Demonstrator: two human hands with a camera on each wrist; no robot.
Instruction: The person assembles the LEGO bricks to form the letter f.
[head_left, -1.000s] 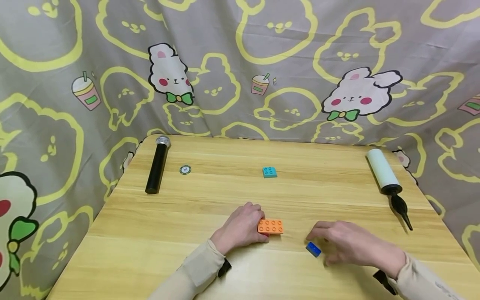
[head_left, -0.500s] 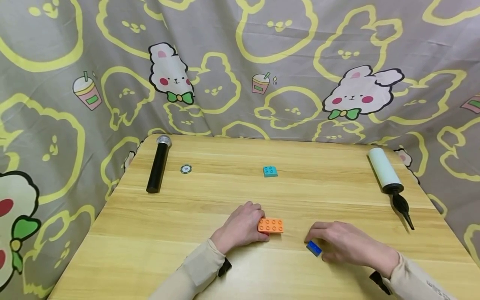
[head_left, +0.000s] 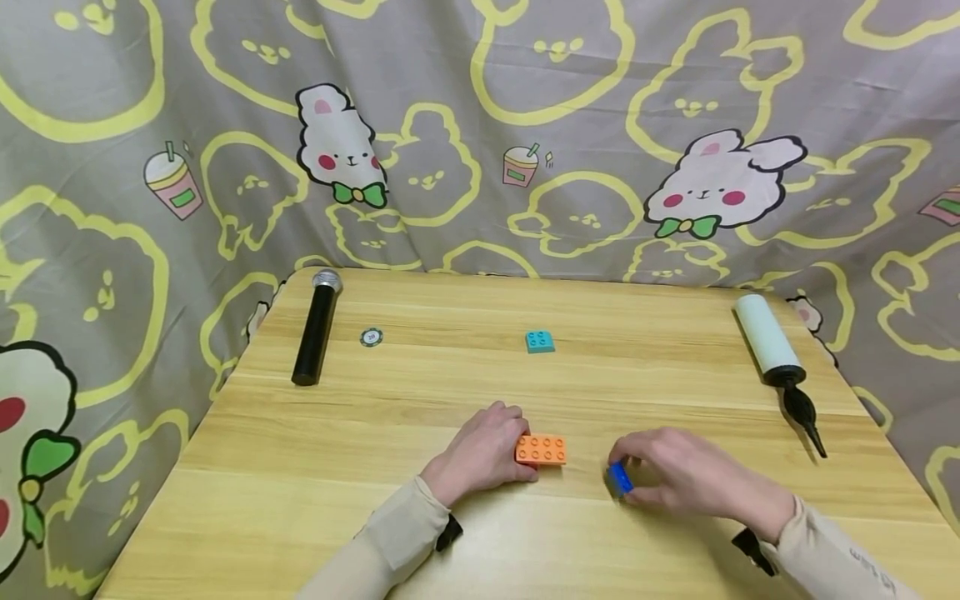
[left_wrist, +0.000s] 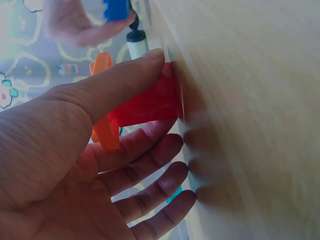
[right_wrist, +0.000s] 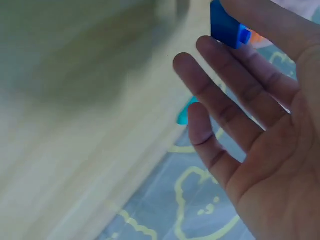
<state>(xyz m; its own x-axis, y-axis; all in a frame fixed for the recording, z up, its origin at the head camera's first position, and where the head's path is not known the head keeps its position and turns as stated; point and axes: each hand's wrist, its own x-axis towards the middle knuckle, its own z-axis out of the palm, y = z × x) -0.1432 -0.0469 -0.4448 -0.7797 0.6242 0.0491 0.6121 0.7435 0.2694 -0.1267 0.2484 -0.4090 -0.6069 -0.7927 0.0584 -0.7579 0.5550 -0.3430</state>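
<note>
Near the front middle of the table, my left hand grips a red toy brick between thumb and fingers, its fingertips down at the tabletop. An orange eight-stud brick sits on top of the red one and hides most of it from the head view. To the right, my right hand pinches a small blue brick between thumb and forefinger. The blue brick is apart from the orange one. In the right wrist view, the other fingers are spread loosely below the blue brick.
A teal four-stud brick lies farther back on the wooden table. At the back left are a microphone and a round chip. A white and black hand pump lies at the right, and a patterned curtain hangs behind.
My right hand has closed its thumb and forefinger on the blue brick, turned it, and moved it slightly left and away from me. The left hand stays with the red and orange bricks.
</note>
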